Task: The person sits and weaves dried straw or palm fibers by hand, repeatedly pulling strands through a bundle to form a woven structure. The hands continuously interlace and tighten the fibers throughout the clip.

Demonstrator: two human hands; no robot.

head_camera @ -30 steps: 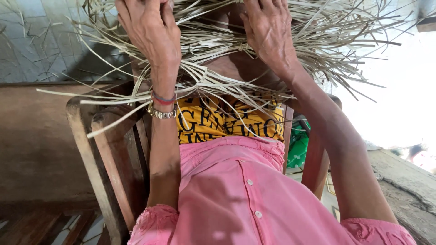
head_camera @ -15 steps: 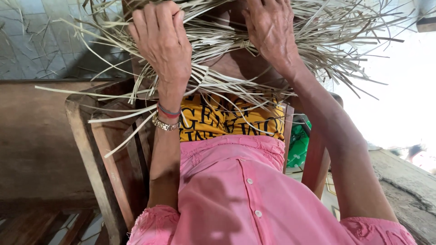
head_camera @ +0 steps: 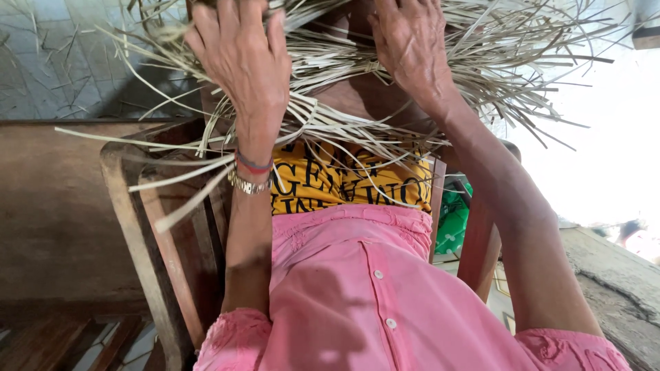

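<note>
My left hand (head_camera: pixel 244 62) and right hand (head_camera: pixel 409 51) lie spread, pressing loose pale straw strips (head_camera: pixel 344 127); weaving looks barely begun.

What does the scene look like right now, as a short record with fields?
left hand: left hand palm down, fingers spread on the pale strips
right hand: right hand resting flat on the same strips
strips: loose bundle across the lap, ends fanning outward
seat: wooden chair
wrist: bracelets on the left
clothing: pink shirt
</note>
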